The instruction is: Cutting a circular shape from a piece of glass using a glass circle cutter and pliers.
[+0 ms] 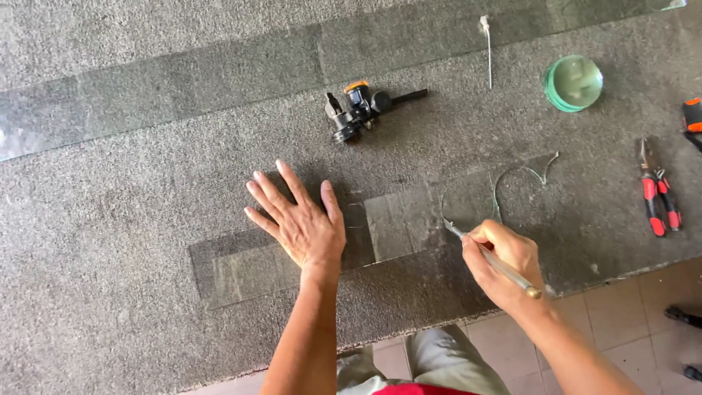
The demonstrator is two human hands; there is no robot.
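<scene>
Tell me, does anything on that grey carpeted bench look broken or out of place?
Yes. Beside the right hand, which holds a thin metal tool, the glass strip ends in a round cut-out with a thin curved sliver split off. The left hand lies flat on the strip.

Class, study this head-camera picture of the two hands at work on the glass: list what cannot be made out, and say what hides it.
- Glass strip: the part under the left hand is covered.
- Glass cutter: its shaft is partly hidden inside the right hand; the tip is too small to read.
- Orange-and-black tool: cut off by the right edge.
- Long glass strip: cut off at the left edge.
</scene>
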